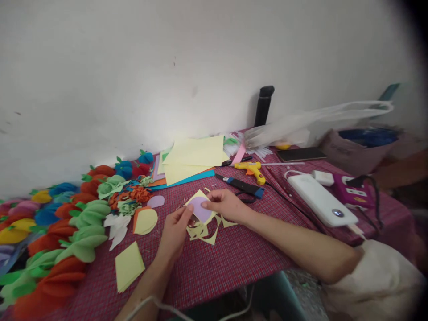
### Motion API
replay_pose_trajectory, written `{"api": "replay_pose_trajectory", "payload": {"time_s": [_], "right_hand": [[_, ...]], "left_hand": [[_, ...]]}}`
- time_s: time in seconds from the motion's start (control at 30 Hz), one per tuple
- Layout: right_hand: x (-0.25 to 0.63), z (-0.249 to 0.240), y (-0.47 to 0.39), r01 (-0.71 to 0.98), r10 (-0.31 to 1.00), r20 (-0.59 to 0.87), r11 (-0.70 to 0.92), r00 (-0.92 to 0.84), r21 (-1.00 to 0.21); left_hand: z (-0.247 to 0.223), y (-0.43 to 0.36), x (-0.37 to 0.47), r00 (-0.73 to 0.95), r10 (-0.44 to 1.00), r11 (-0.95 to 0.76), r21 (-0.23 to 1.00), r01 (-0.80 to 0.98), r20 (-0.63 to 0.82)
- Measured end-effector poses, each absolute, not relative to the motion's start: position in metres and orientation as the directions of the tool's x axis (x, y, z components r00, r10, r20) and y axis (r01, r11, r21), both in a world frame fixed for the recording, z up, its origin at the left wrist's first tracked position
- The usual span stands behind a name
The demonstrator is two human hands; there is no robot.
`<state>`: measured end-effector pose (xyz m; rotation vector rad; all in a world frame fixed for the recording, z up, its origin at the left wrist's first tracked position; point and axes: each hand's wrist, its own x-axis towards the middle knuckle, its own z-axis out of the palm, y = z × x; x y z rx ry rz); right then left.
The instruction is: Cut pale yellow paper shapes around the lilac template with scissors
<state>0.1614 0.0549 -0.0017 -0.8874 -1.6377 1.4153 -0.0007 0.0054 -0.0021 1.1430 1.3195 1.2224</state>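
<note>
Between my two hands is a square of pale yellow paper [207, 196] with a lilac paper circle [199, 208] laid on it. My left hand [179, 223] pinches the left edge of both. The thumb of my right hand [225, 205] presses on the circle while its fingers go behind the yellow paper. Below the hands lie yellow paper offcuts [210, 236] with curved cut edges. To the left are a stack of yellow paper squares [129, 267], cut yellow circles [147, 221] on an orange piece, and another lilac circle [156, 201].
Colourful paper pumpkins [83, 218] crowd the left side. Behind the hands are yellow sheets [194, 151], a utility knife [242, 185] and a yellow glue gun [250, 171]. A white power bank [321, 200], a purple power strip [352, 191] and a phone [302, 154] lie at right.
</note>
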Motion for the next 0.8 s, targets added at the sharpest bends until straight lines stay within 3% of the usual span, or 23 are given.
{"api": "replay_pose_trajectory", "payload": {"time_s": [0.27, 0.8], "right_hand": [[0.162, 0.001, 0.053, 0.006, 0.887, 0.090, 0.104, -0.454, -0.995], [0.162, -0.001, 0.054, -0.007, 0.889, 0.090, 0.097, -0.449, -0.995]], "left_hand": [[0.005, 0.004, 0.004, -0.120, 0.991, 0.047, 0.986, -0.162, -0.067], [0.011, 0.002, 0.005, -0.118, 0.991, 0.066, 0.998, -0.023, -0.069]]}}
